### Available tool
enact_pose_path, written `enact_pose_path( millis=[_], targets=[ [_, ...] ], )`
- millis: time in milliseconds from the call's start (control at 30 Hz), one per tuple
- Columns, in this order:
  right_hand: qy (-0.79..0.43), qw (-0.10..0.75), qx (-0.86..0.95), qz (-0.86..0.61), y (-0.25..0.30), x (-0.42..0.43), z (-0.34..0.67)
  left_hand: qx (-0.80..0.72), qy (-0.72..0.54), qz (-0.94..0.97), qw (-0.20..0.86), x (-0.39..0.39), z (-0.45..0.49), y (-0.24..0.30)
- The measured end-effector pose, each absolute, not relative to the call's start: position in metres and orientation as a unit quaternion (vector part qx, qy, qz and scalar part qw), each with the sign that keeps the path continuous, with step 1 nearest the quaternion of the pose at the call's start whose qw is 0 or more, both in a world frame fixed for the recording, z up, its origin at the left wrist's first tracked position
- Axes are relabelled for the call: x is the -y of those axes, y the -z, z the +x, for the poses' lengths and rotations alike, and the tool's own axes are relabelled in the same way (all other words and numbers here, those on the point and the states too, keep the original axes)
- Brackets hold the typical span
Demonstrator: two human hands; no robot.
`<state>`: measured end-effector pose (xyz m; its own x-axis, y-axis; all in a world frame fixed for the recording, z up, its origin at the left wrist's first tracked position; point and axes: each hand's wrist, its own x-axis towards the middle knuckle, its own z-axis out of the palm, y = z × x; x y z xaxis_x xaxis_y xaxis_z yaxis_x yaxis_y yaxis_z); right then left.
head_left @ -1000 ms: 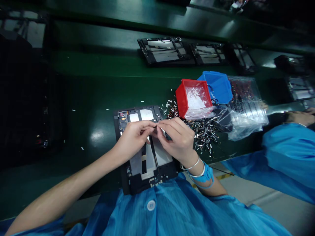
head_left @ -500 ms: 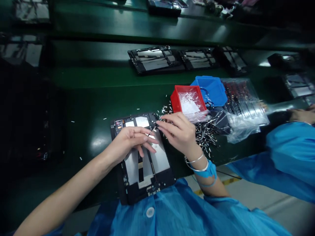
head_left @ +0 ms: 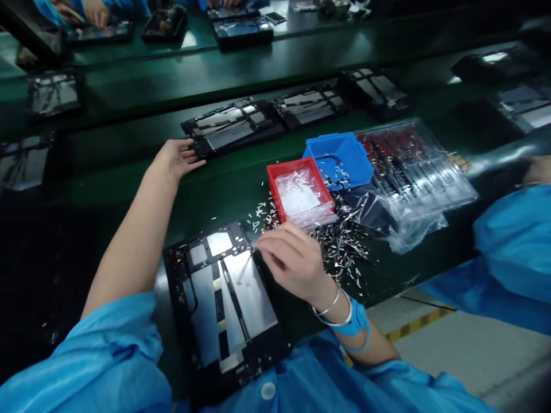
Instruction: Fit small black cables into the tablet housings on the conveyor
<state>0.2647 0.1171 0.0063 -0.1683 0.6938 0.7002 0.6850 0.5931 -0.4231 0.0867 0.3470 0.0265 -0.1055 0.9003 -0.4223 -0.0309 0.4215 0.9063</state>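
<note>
Nearest, an open tablet back [head_left: 224,298] lies flat on the green counter [head_left: 228,183]. The right hand [head_left: 293,261] hovers over its upper edge, fingers pinched narrow on a thin strip [head_left: 246,267] that slants down to the metal plate; this looks like the fitting step, and seating it calls for a steady, fine touch. Beyond are loose small parts [head_left: 344,241] and a red bin [head_left: 299,192]. Farther off, the left hand [head_left: 174,160] lies flat, fingers spread, touching the corner of another tablet [head_left: 232,126].

Green bench [head_left: 232,179]: open tablet [head_left: 253,298], red bin [head_left: 274,189], blue bin [head_left: 361,163], loose strips [head_left: 344,244].
</note>
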Motion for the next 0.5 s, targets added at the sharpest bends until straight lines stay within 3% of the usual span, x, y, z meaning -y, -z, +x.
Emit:
enact_pose_path(
  millis=[333,500],
  targets=[
    [0.029,0.432,0.766,-0.475,-0.010,-0.115,0.270,-0.510,-0.376,0.371,0.678,-0.355,0.137,-0.042],
    [-0.022,0.467,0.727,-0.503,-0.009,-0.116,0.275,-0.511,-0.412,0.406,0.636,-0.325,0.129,-0.054]
  ],
)
